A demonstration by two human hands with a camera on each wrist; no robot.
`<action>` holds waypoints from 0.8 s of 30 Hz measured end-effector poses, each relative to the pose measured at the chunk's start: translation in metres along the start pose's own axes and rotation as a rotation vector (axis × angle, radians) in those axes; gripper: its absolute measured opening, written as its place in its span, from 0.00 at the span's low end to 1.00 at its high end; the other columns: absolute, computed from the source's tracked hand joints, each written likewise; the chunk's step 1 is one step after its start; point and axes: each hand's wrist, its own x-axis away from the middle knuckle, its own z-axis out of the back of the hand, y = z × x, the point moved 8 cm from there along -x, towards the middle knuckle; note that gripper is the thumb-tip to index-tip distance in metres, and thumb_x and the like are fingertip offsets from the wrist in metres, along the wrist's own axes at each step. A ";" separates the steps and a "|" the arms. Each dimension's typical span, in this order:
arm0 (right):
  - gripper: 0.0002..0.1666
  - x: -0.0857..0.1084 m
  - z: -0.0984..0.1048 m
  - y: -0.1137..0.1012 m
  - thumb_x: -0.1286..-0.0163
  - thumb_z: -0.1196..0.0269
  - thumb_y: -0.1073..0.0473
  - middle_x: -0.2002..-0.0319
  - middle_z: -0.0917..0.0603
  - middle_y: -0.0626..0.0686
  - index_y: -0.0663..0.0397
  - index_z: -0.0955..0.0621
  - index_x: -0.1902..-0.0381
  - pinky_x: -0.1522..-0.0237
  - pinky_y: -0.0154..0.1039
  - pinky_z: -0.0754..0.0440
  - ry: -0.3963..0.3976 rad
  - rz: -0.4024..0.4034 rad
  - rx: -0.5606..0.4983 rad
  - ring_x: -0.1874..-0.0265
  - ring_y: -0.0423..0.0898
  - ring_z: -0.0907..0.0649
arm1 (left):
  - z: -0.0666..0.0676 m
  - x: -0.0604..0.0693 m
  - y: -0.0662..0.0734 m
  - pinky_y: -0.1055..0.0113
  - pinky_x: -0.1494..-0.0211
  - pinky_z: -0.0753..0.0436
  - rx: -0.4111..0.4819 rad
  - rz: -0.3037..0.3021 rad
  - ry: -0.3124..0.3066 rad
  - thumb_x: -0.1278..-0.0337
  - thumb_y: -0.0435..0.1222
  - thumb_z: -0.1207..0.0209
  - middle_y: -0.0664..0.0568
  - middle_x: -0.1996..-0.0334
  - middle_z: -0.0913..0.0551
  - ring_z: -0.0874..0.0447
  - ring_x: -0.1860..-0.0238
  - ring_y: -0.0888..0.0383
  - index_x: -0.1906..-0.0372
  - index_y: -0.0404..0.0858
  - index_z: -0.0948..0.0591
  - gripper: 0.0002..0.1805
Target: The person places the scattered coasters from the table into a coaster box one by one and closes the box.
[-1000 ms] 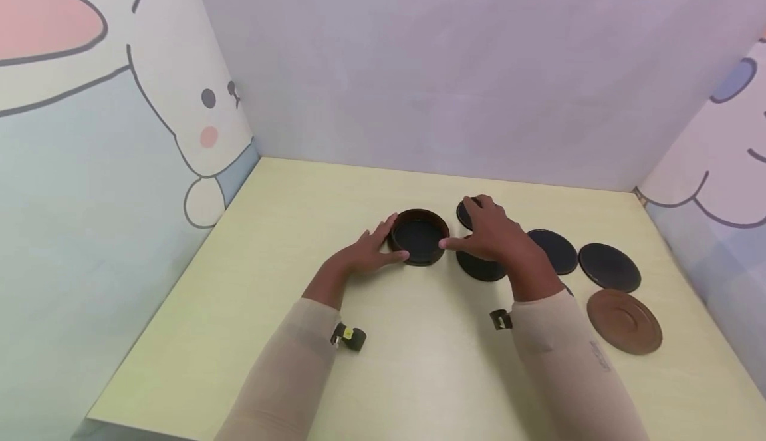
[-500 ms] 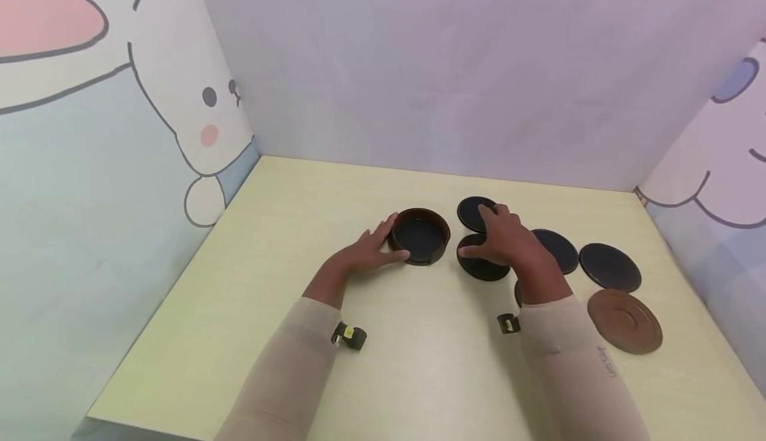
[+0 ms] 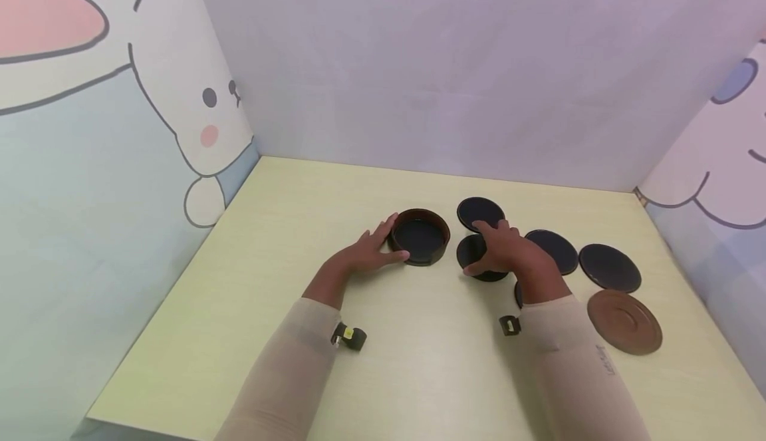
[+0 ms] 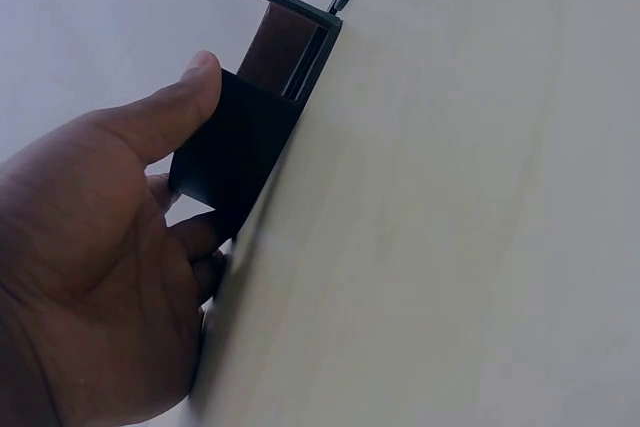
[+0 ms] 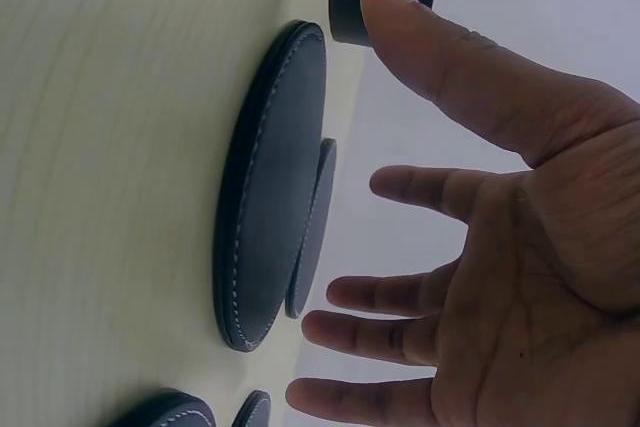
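A round, dark coaster holder (image 3: 420,240) with a brown inner wall stands on the table, a notch in its near side. My left hand (image 3: 366,252) grips it from the left, thumb at the front and fingers around the side; the left wrist view shows the thumb against its dark outer wall (image 4: 235,142). Over a black round coaster (image 3: 471,249) hovers my right hand (image 3: 507,249), fingers spread. In the right wrist view, the stitched coaster (image 5: 270,187) lies flat, apart from the fingers. Just behind it is another black coaster (image 3: 480,213).
To the right lie two black coasters, one nearer (image 3: 556,252) and one farther out (image 3: 610,267). A brown disc (image 3: 624,321) with a ring mark sits in front of them. My right wrist partly hides another coaster (image 3: 518,294). Walls enclose the table (image 3: 269,361) at the back and sides.
My right hand has moved away from the holder's right side, rightward and then toward me, over the nearer black coaster. My left hand has stayed on the holder.
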 end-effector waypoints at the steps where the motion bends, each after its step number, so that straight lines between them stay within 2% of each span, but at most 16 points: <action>1: 0.70 -0.001 -0.001 0.000 0.38 0.20 0.37 0.20 0.49 0.85 0.55 0.45 0.12 0.30 0.82 0.28 -0.004 -0.007 0.001 0.21 0.84 0.40 | 0.000 0.000 0.000 0.44 0.06 0.66 0.000 0.002 -0.001 0.23 0.62 0.42 0.55 0.08 0.64 0.69 0.07 0.50 0.09 0.54 0.65 0.57; 5: 0.72 -0.003 -0.004 0.001 0.41 0.19 0.35 0.21 0.48 0.86 0.54 0.46 0.12 0.32 0.81 0.26 -0.013 -0.026 0.014 0.22 0.84 0.38 | 0.000 0.000 0.000 0.44 0.06 0.66 0.009 0.005 -0.002 0.23 0.62 0.41 0.56 0.08 0.64 0.69 0.07 0.51 0.09 0.55 0.65 0.57; 11: 0.73 -0.006 -0.007 0.002 0.42 0.18 0.35 0.18 0.54 0.85 0.52 0.45 0.11 0.31 0.81 0.27 -0.029 -0.042 0.017 0.21 0.84 0.41 | 0.000 0.000 -0.001 0.45 0.06 0.66 0.019 0.007 -0.003 0.24 0.63 0.41 0.57 0.08 0.64 0.69 0.07 0.51 0.09 0.56 0.65 0.57; 24: 0.68 -0.012 -0.015 0.002 0.38 0.19 0.39 0.17 0.59 0.83 0.50 0.43 0.11 0.34 0.80 0.24 -0.061 -0.058 0.034 0.20 0.85 0.43 | 0.000 0.000 0.000 0.45 0.06 0.66 0.026 0.008 -0.003 0.24 0.62 0.41 0.56 0.08 0.64 0.69 0.07 0.51 0.09 0.56 0.65 0.57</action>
